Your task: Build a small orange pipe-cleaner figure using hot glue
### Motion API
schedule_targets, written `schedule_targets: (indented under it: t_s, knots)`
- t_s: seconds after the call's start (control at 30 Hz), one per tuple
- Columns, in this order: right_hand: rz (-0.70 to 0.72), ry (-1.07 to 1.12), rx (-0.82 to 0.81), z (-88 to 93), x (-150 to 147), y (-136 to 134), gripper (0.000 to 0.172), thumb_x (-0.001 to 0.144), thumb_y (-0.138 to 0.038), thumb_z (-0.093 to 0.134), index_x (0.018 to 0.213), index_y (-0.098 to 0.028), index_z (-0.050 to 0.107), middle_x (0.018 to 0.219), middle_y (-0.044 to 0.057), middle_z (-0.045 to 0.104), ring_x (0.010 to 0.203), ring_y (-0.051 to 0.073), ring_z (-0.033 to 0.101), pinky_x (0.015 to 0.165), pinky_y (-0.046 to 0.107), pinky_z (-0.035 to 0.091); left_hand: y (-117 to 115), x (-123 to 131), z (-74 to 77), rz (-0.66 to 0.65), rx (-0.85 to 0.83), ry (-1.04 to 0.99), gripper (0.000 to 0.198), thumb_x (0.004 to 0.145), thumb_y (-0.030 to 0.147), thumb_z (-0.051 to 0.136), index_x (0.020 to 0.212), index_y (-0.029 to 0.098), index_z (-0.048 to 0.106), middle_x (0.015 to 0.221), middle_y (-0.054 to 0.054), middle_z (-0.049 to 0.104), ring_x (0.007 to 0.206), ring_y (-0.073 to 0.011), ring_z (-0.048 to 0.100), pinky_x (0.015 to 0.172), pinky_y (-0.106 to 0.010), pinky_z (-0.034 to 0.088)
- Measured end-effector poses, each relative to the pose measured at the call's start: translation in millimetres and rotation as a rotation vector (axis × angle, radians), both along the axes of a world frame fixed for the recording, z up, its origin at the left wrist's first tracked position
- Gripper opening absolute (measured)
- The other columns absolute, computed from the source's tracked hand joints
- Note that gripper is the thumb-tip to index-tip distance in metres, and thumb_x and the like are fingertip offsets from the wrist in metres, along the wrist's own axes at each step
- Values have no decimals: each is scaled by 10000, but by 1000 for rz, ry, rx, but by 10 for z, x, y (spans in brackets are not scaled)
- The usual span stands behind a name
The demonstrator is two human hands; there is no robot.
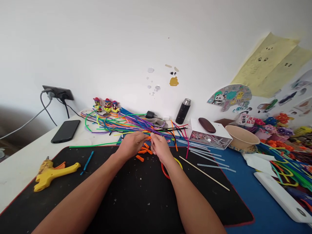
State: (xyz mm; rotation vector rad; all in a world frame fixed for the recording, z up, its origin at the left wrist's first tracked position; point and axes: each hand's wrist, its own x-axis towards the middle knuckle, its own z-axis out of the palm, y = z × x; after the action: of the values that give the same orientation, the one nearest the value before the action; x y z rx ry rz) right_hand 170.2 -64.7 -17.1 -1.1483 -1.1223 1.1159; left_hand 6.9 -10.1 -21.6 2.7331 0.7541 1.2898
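Fingers [139, 137] of the left hand [131, 145] and right hand [161, 149] pinch an orange piece [149, 138] between them, near loose orange bits [140, 158].

2 hands [133, 143], min. 5 orange pcs [139, 158], 3 figurines [107, 105], 1 glue gun [50, 175], 1 mob. [65, 131], 1 flask [183, 112].

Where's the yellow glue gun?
In the head view, the yellow glue gun lies at the left on the black mat, just left of the blue stick and nearer you than the phone.
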Motion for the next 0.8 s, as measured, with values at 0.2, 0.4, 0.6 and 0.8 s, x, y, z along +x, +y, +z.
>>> schedule_targets:
  t_s: [0.2, 0.4, 0.6, 0.8]
  knots:
    - [5, -72, 12, -24, 21, 11, 539, 958, -638, 588, 638, -235, 426, 412, -102, 332, 304, 71, 330, 351, 224, 236, -25, 5, 0, -22, -146, -49, 218, 1017, 220, 562, 882, 211, 733, 792, -30, 741, 723, -160, 681, 681, -243, 472]
    - [14, -128, 35, -16, 12, -5, 536, 974, -661, 554, 661, -242, 436, 394, -90, 366, 309, 85, 344, 359, 228, 250, -58, 16, 69, -14, -380, -97, 271, 983, 319, 589, 761, 200, 687, 713, -7, 703, 657, -155, 625, 624, -249, 419]
    - [-24, -134, 25, -30, -4, 4, 542, 966, -672, 548, 657, -245, 423, 401, -91, 355, 309, 88, 341, 356, 226, 251, -67, 60, 79, -47, -588, -154, 320, 960, 406, 593, 732, 192, 658, 599, 27, 610, 572, -140, 530, 584, -248, 389]
    - [-26, -158, 35, -49, 34, 18, 521, 975, -655, 545, 670, -243, 448, 398, -93, 370, 317, 96, 364, 367, 229, 274, -81, 75, 75, -34, -570, -146, 257, 958, 353, 588, 789, 191, 693, 637, 26, 609, 603, -142, 520, 606, -254, 380]
